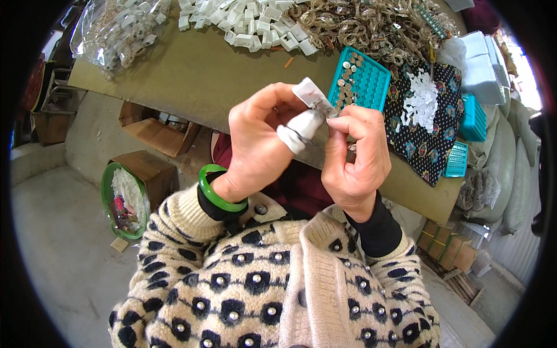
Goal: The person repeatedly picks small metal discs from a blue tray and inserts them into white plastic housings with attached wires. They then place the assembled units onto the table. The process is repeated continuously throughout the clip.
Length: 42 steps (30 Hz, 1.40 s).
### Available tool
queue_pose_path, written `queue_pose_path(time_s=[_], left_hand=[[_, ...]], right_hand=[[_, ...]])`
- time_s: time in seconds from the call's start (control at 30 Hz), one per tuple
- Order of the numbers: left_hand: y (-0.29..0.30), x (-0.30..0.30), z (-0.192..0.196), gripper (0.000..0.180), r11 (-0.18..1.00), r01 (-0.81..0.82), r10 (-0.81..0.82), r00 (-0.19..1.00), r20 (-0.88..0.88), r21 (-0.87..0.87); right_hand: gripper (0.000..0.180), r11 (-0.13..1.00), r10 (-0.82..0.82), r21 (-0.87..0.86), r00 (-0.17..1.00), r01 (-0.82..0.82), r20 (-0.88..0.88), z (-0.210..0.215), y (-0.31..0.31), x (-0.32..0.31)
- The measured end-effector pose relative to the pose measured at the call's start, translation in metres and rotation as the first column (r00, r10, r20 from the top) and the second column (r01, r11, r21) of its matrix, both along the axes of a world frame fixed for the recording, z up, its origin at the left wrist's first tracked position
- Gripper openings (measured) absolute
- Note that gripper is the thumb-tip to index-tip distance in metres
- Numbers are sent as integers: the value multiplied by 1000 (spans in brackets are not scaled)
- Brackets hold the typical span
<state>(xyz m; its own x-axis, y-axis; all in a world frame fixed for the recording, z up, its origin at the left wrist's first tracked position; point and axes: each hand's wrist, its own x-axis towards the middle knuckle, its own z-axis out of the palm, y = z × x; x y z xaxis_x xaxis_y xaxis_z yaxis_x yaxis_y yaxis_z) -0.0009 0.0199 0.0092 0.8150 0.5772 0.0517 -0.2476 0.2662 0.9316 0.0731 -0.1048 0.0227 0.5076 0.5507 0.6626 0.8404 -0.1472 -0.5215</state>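
In front of my chest, my left hand (258, 130) is closed on a small white plastic casing (314, 94), held between thumb and fingers. The left thumb wears a white wrap (301, 130) with a dark band round it. Against the lower right end of the casing, my right hand (358, 153) makes a pinch with thumb and forefinger. What sits in that pinch is too small to make out. Just beyond my right hand lies a teal tray (376, 81), where small round silvery pieces (347, 75) fill part of its left side.
White plastic casings (255, 26) lie heaped at the table's far side. Beside them is a tangle of wire bundles (360, 29). White flat bits (420, 98) rest on a dark patterned cloth (432, 151). A bag of parts (119, 35) sits far left; a green basin (107, 194) stands on the floor.
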Motion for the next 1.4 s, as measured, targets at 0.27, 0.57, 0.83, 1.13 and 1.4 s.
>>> queue_pose_path(time_s=[0.27, 0.57, 0.83, 1.13, 1.4], left_hand=[[12, -3, -7, 36, 642, 342, -316, 934, 169, -687], [1, 1, 10, 28, 899, 167, -170, 985, 29, -405], [2, -4, 16, 30, 762, 307, -300, 948, 109, -570], [1, -19, -1, 32, 745, 306, -365, 931, 22, -592], [6, -14, -3, 21, 780, 287, -396, 914, -83, -556]], right_hand=[[10, 981, 158, 193, 596, -5, -787, 3, -6, -2], [12, 936, 327, 330, 46, 119, -944, 2, -9, 3], [13, 951, 284, 308, 363, 9, -888, 8, -19, -11], [8, 962, -164, -216, 985, 170, 44, -12, -29, 63], [6, 889, -96, -434, 987, 144, 130, -25, -19, 83]])
